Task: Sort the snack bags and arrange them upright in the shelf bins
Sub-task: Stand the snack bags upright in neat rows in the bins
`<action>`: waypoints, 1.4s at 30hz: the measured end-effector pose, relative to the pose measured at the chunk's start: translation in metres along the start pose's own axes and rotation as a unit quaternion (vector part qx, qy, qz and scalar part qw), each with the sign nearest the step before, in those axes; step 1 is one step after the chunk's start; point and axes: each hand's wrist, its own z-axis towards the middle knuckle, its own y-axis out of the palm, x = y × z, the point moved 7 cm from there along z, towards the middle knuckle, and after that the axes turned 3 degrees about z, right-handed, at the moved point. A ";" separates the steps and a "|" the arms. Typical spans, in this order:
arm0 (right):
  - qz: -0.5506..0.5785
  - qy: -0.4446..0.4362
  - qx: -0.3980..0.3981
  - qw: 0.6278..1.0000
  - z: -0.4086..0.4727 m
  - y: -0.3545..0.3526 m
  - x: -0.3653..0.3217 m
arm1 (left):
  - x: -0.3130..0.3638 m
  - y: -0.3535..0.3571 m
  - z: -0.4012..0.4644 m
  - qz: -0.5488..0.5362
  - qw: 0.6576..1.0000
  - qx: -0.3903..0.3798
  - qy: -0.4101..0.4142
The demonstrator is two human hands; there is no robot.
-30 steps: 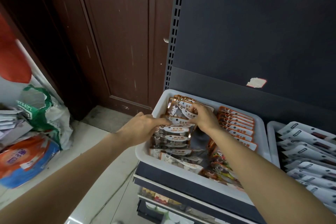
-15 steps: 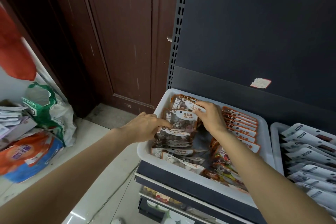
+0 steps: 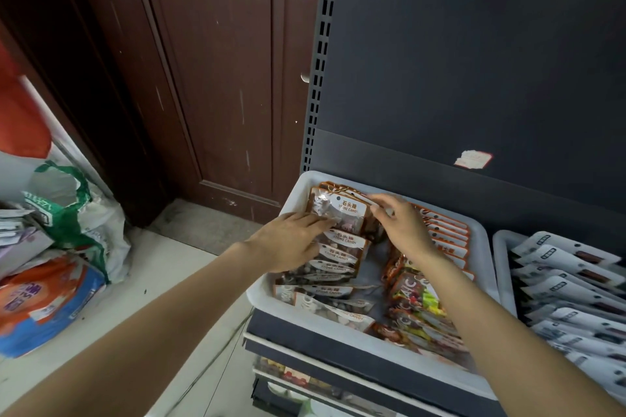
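Back candy bags stood up in the white bin

One second ago the candy bags [image 3: 340, 213] at the back of the left row were lying low and overlapping; now the back ones stand nearly upright against the far wall of the white bin [image 3: 481, 234], and the front label of the nearest one shows fully. The right hand [image 3: 401, 225] has moved from the middle of the row toward the back and now pinches the top edge of these bags. The left hand [image 3: 288, 242] has stretched its fingers forward, and they now press flat on the face of the raised bag.
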 end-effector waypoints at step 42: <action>0.259 0.222 0.018 0.940 -0.049 0.050 0.009 | -0.040 0.004 -0.016 -0.337 0.908 0.102 -0.227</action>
